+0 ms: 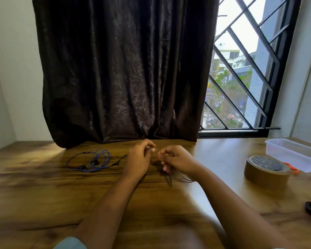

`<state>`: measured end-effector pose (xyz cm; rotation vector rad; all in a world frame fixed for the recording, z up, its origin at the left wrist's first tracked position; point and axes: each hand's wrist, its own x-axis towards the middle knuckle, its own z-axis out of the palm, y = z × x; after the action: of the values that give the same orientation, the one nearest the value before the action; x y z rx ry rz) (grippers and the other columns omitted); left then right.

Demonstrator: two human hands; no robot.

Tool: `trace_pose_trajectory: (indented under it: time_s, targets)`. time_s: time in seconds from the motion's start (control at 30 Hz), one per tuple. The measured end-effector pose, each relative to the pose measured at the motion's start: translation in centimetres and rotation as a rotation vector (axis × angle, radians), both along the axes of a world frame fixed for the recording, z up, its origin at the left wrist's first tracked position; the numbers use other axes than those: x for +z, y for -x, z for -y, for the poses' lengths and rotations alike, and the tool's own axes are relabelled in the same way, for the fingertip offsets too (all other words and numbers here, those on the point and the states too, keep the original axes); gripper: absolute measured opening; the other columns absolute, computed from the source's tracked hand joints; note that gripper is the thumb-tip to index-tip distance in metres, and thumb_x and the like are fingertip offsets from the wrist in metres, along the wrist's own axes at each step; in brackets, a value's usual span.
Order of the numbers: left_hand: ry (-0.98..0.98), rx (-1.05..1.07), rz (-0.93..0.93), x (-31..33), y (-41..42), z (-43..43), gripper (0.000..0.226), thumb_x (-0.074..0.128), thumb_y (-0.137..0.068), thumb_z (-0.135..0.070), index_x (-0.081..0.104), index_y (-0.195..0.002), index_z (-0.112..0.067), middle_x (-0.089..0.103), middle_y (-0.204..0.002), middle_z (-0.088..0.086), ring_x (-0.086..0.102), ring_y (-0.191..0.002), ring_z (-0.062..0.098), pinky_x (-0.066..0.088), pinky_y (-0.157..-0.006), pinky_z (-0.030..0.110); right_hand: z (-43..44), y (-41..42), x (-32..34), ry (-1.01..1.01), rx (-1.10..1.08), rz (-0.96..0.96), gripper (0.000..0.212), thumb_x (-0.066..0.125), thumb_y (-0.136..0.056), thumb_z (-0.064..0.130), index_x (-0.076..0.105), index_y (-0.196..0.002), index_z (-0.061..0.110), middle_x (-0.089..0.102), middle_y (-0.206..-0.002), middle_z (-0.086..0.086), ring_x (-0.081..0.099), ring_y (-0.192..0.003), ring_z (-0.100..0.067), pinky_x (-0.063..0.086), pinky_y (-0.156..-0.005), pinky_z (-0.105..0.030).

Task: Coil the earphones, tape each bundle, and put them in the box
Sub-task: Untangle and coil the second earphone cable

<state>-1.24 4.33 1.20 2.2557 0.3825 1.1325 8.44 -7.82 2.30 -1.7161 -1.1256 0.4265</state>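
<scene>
Both hands mid-surface, close together, fingers curled. Right hand [176,160] grips a thin dark earphone cable [171,179]; a loop of it hangs below the fist and touches the surface [43,194]. Left hand [140,157] has thumb against fingertips, just beside the right; too blurred to tell if it pinches the cable. Blue earphones [95,160] lie loose on the surface, left of the left hand, not touched. Tape roll [267,169] well to the right, clear box [293,153] behind it, orange scissors [293,170] between the two.
</scene>
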Motion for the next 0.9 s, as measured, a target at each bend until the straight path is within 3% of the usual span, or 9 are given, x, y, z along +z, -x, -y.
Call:
trace_pose_trajectory:
  time_s: [0.13,0.23,0.33,0.57,0.67,0.73,0.8,0.83,0.9]
  targets:
    - [-0.019,0.209,-0.146,-0.4,0.5,-0.8,0.006,0.056,-0.092,-0.023,0.06,-0.091,-0.028,0.058,-0.084,-0.014,0.053,-0.076,0.005,0.038,-0.057,0.025,1.8,-2.8,0.9,-0.269,-0.342,0.041,0.028,0.046,-0.098,0.009,0.064,-0.083,0.024,0.058,-0.072,0.008,0.053,-0.064,-0.009,0.045,-0.061,-0.03]
    - [-0.086,0.242,-0.155,-0.3,0.0,0.0,0.008,0.054,-0.092,-0.022,0.059,-0.092,-0.027,0.061,-0.093,-0.009,0.055,-0.089,0.011,0.044,-0.065,0.027,2.2,-3.1,0.7,-0.396,-0.56,0.074,0.025,0.041,-0.099,0.011,0.059,-0.084,0.02,0.058,-0.08,0.003,0.052,-0.074,-0.015,0.042,-0.069,-0.029]
    - [-0.123,0.299,-0.146,-0.3,-0.4,0.2,0.012,0.051,-0.094,-0.02,0.06,-0.098,-0.026,0.06,-0.104,-0.006,0.049,-0.102,0.017,0.043,-0.07,0.029,1.8,-2.4,1.2,-0.547,-0.703,0.091,0.021,0.036,-0.1,0.007,0.055,-0.093,0.012,0.055,-0.081,0.001,0.049,-0.072,-0.009,0.04,-0.064,-0.021]
    - [0.017,0.379,-0.167,-0.1,0.0,0.1,0.017,0.049,-0.094,-0.019,0.058,-0.102,-0.031,0.064,-0.101,-0.006,0.059,-0.091,0.018,0.043,-0.066,0.03,1.5,-2.6,1.2,-0.74,-0.578,-0.137,0.03,0.032,-0.1,0.008,0.05,-0.08,0.021,0.048,-0.068,0.0,0.039,-0.059,-0.012,0.031,-0.054,-0.024]
    - [0.13,0.376,-0.091,0.0,0.3,-0.4,0.026,0.054,-0.09,-0.013,0.055,-0.081,-0.038,0.062,-0.093,-0.012,0.059,-0.092,0.017,0.046,-0.084,0.041,2.3,-3.2,1.2,-0.586,-0.594,-0.218,0.03,0.035,-0.094,0.007,0.053,-0.073,0.019,0.054,-0.067,-0.001,0.045,-0.063,-0.018,0.034,-0.057,-0.03]
    - [0.113,0.332,-0.039,0.1,0.5,-0.5,0.035,0.057,-0.087,-0.011,0.049,-0.07,-0.04,0.057,-0.086,-0.016,0.059,-0.085,0.015,0.046,-0.087,0.049,2.8,-3.8,0.6,-0.189,-0.699,0.009,0.025,0.04,-0.09,0.014,0.062,-0.081,0.018,0.064,-0.083,-0.004,0.055,-0.081,-0.026,0.041,-0.071,-0.035]
    - [0.059,0.27,-0.031,0.3,0.4,0.0,0.035,0.06,-0.086,-0.015,0.048,-0.069,-0.042,0.057,-0.089,-0.018,0.058,-0.087,0.012,0.047,-0.087,0.052,2.8,-3.4,-0.1,0.26,-0.765,0.343,0.027,0.045,-0.088,0.018,0.066,-0.104,0.02,0.064,-0.109,-0.006,0.055,-0.105,-0.03,0.039,-0.087,-0.038]
    - [0.027,0.248,-0.037,0.3,0.3,0.3,0.031,0.061,-0.086,-0.018,0.049,-0.071,-0.043,0.057,-0.09,-0.02,0.058,-0.089,0.01,0.047,-0.087,0.051,2.4,-3.0,-0.2,0.315,-0.749,0.456,0.031,0.046,-0.088,0.017,0.064,-0.113,0.021,0.062,-0.118,-0.005,0.052,-0.113,-0.03,0.037,-0.092,-0.038]
    - [-0.02,0.21,-0.042,0.3,-0.1,0.8,0.024,0.062,-0.086,-0.023,0.054,-0.078,-0.043,0.057,-0.086,-0.021,0.06,-0.086,0.009,0.049,-0.084,0.048,1.5,-1.7,0.1,0.111,-0.611,0.515,0.03,0.05,-0.09,0.016,0.065,-0.115,0.022,0.063,-0.12,-0.001,0.053,-0.114,-0.023,0.038,-0.094,-0.036]
